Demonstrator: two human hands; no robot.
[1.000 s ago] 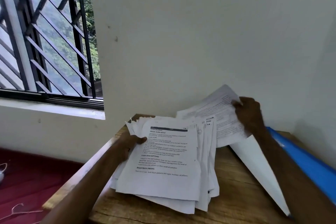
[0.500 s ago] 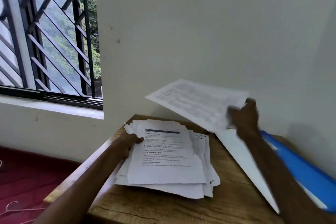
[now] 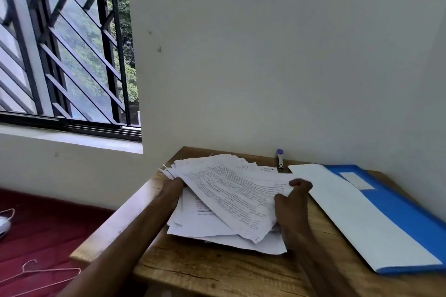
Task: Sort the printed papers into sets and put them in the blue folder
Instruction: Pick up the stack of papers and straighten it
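The right hand [image 3: 293, 196] pinches a printed table sheet [image 3: 231, 196] lying askew atop the paper stack [image 3: 217, 222] on the wooden counter [image 3: 217, 270]. The left hand [image 3: 172, 188] grips the stack's left edge. The blue folder [image 3: 398, 207] lies open just right, a stapler [image 3: 280, 160] behind.

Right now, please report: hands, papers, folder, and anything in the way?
Left hand on paper pile edge. Right hand pinching top sheet, laid askew on pile. Blue folder open at right, white sheet inside. Stapler behind, clear.
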